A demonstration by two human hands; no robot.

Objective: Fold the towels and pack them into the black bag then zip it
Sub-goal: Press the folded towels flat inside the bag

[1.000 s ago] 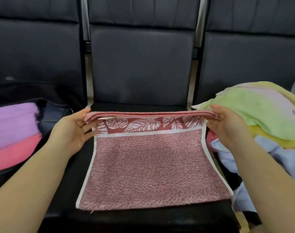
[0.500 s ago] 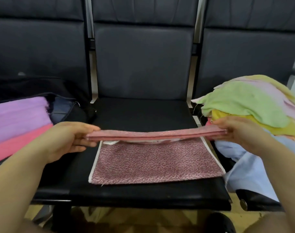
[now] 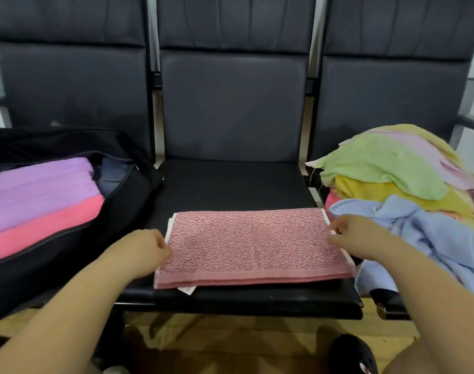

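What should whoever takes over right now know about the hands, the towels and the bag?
Left hand: at the left edge of the pink towel, fingers curled; grip unclear.
Right hand: at its right edge, grip also unclear.
Pink towel: folded once, on the middle seat.
Black bag: open on the left seat, purple and coral towels inside.
Left: finish folding, pack it, fold the pile on the right, zip.

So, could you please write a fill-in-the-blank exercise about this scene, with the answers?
1. The pink towel lies folded on the ____ seat.
2. The bag stands to the person's ____.
3. On top of the loose pile lies a ____ towel.
4. In the bag, a coral towel lies beside a ____ one.

Answers: middle; left; green; purple
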